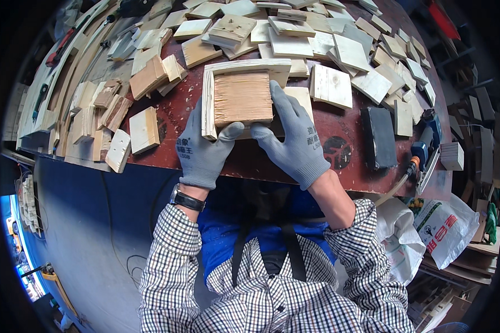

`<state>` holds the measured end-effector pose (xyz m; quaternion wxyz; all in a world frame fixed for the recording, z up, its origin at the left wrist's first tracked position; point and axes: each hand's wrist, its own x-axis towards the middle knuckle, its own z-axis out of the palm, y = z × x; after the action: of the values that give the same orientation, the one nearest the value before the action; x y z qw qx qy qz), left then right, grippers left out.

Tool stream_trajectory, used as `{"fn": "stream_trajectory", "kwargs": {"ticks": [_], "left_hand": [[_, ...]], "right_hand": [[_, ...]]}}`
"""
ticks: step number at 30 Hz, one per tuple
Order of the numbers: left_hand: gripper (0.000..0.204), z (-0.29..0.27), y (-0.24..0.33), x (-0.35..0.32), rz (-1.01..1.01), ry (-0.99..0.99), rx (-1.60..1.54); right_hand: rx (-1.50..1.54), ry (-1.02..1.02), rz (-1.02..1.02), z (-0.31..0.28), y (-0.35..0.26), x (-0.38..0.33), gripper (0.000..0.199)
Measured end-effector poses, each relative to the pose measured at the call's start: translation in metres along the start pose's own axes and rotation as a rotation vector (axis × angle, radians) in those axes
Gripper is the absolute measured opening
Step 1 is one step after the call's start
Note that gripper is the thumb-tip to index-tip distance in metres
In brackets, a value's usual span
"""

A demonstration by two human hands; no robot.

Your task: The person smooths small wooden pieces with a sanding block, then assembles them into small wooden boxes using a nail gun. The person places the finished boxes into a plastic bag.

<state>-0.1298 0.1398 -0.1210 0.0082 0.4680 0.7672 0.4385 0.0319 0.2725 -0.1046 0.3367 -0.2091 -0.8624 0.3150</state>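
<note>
Left grip (204, 152) and right grip (293, 141) are pinching a wood block (243, 97) between them by the table's (353, 130) front edge, its grain running sideways, two boards (208, 108) hugging its left and far sides

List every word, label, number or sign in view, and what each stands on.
Printed text is described, not copied.
Left gloved hand: dark characters on the glove.
Right gloved hand: dark characters likewise.
White plastic sack: red characters.
Red-brown tabletop: dark round emblem.
Wristwatch: dial unreadable.
</note>
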Motion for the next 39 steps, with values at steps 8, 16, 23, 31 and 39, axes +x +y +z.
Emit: {"fn": "stream_trajectory", "kwargs": {"ticks": [8, 16, 23, 31, 39], "left_hand": [[0.092, 0.001, 0.002, 0.004, 0.044, 0.032, 0.052], [0.09, 0.001, 0.001, 0.004, 0.052, 0.05, 0.079], [0.095, 0.005, -0.003, 0.001, 0.027, 0.039, 0.046], [0.086, 0.007, -0.003, -0.003, -0.032, 0.054, 0.031], [0.094, 0.006, -0.002, 0.001, 0.041, 0.088, 0.083]], "right_hand": [[-0.064, -0.031, -0.026, 0.001, 0.005, -0.005, 0.088], [-0.05, -0.07, -0.014, -0.002, 0.001, -0.003, 0.083], [-0.067, -0.116, 0.024, -0.008, -0.006, -0.003, 0.082], [-0.053, -0.159, 0.066, -0.009, -0.008, -0.003, 0.084], [-0.098, -0.115, 0.017, -0.004, -0.004, -0.005, 0.086]]}}
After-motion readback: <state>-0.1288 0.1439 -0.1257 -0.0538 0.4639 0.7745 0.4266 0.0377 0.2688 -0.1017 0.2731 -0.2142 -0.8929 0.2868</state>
